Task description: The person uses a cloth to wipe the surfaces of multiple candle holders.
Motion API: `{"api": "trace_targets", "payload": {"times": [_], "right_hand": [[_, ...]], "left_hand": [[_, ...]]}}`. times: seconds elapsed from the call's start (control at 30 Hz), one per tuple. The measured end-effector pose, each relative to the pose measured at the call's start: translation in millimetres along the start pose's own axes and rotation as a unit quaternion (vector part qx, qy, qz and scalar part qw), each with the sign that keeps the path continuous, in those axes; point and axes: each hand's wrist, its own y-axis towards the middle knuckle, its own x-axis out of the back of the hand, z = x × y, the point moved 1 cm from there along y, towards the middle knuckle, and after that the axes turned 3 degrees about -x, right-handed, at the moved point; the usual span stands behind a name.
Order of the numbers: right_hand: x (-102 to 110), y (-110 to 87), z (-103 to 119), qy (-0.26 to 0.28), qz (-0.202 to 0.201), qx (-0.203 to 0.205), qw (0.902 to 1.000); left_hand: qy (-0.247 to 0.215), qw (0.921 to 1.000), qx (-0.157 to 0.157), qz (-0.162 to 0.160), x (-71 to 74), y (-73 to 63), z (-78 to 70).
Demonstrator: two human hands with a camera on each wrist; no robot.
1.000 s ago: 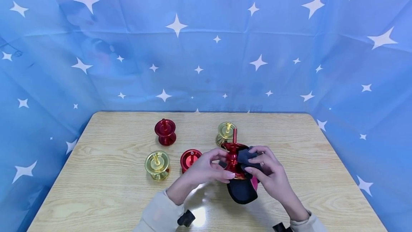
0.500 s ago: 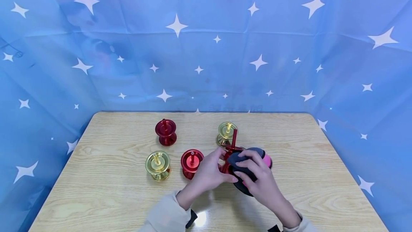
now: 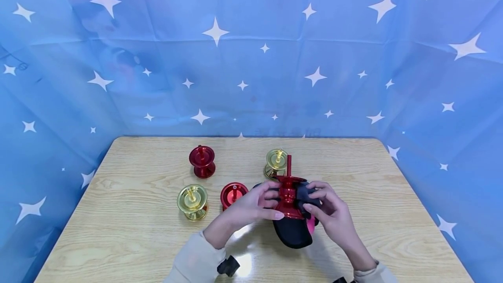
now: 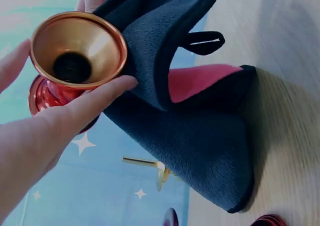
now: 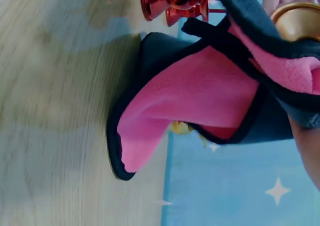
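My left hand grips a red metal candle holder by its side, holding it nearly upright above the table, with its thin stem pointing up. In the left wrist view the hollow gold underside of the candle holder's base faces the camera. My right hand pinches a folded cloth against the right side of the candle holder. This cloth is dark grey on one face and pink on the other, with a black edge and a small loop. It hangs down below the base, and in the right wrist view its pink face shows.
Close to the left hand stands a red candle holder, partly hidden by it. A gold one is further left, another red one behind, and another gold one behind the held piece. All stand on the wooden table.
Half a second ago the candle holder leaned, and the right hand with the cloth lay further over it. Now the holder is more upright, and the right hand has shifted back to the right.
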Motion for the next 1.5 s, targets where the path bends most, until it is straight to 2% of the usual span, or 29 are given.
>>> {"api": "trace_targets", "payload": {"times": [0.13, 0.23, 0.3, 0.43, 0.5, 0.57, 0.63, 0.67, 0.7, 0.73, 0.8, 0.9, 0.97, 1.03, 1.1, 1.17, 1.23, 1.3, 1.37, 1.43, 1.5], "right_hand": [[-2, 0.2, -2, 0.010, -0.008, 0.016, 0.9998], [-5, 1.3, -1, 0.004, -0.010, 0.030, 0.9995], [-9, 2.5, 0, -0.001, -0.013, 0.046, 0.9989], [-18, 3.2, 4, -0.070, -0.028, 0.084, 0.9936], [-24, 3.7, 7, -0.132, -0.039, 0.128, 0.9822], [-30, 4.1, 12, -0.203, -0.045, 0.169, 0.9633], [-35, 5.0, 15, -0.243, -0.047, 0.216, 0.9443], [-36, 5.3, 17, -0.254, -0.046, 0.234, 0.9372], [-36, 5.4, 18, -0.253, -0.040, 0.240, 0.9365], [-34, 5.3, 18, -0.246, -0.035, 0.239, 0.9387], [-29, 4.6, 18, -0.195, -0.015, 0.208, 0.9584], [-18, 2.8, 14, -0.088, 0.007, 0.134, 0.9870], [-14, 2.0, 10, -0.025, 0.016, 0.094, 0.9951], [-11, 1.8, 7, 0.004, 0.017, 0.076, 0.9970], [-10, 1.8, 4, 0.015, 0.016, 0.075, 0.9969], [-11, 1.8, 2, 0.016, 0.016, 0.078, 0.9967], [-14, 2.1, 2, 0.012, 0.013, 0.083, 0.9964], [-18, 1.9, 4, -0.014, 0.007, 0.087, 0.9961], [-21, 1.6, 7, -0.067, -0.001, 0.101, 0.9927], [-24, 1.1, 10, -0.124, -0.007, 0.124, 0.9845], [-25, 0.7, 13, -0.143, -0.007, 0.143, 0.9792]], "left_hand": [[0.086, 0.9959, 0.007, -0.028, -2.0, 1.1, 2.2], [0.162, 0.9842, 0.011, -0.070, -3.4, 2.8, 5.8], [0.198, 0.9759, 0.013, -0.092, -4.6, 3.2, 6.9], [0.242, 0.9645, 0.000, -0.106, -5.8, 2.6, 7.1], [0.270, 0.9560, -0.009, -0.113, -6.4, 2.6, 7.5], [0.287, 0.9497, -0.015, -0.124, -7.0, 3.7, 8.6], [0.273, 0.9528, -0.010, -0.132, -6.8, 4.5, 10.0], [0.251, 0.9588, -0.004, -0.133, -6.4, 4.6, 10.5], [0.217, 0.9675, 0.002, -0.131, -5.6, 4.4, 10.7], [0.180, 0.9755, 0.005, -0.127, -4.2, 3.9, 10.8], [0.100, 0.9884, 0.010, -0.114, -0.5, 1.7, 9.9], [0.011, 0.9970, 0.004, -0.077, 4.5, -1.8, 7.1], [-0.010, 0.9988, -0.002, -0.047, 6.9, -3.6, 5.1], [-0.012, 0.9996, -0.012, -0.021, 7.7, -4.3, 3.9], [0.007, 0.9997, -0.014, -0.018, 7.4, -4.5, 3.8], [0.050, 0.9980, -0.012, -0.038, 6.4, -3.5, 5.3], [0.099, 0.9927, -0.002, -0.069, 5.2, -2.2, 7.6], [0.151, 0.9835, 0.010, -0.099, 4.2, -0.5, 10.5], [0.181, 0.9765, 0.017, -0.115, 4.0, 0.5, 12.4], [0.187, 0.9751, 0.019, -0.118, 4.7, 0.7, 13.1], [0.166, 0.9803, 0.012, -0.106, 6.4, -0.2, 12.4]]}}
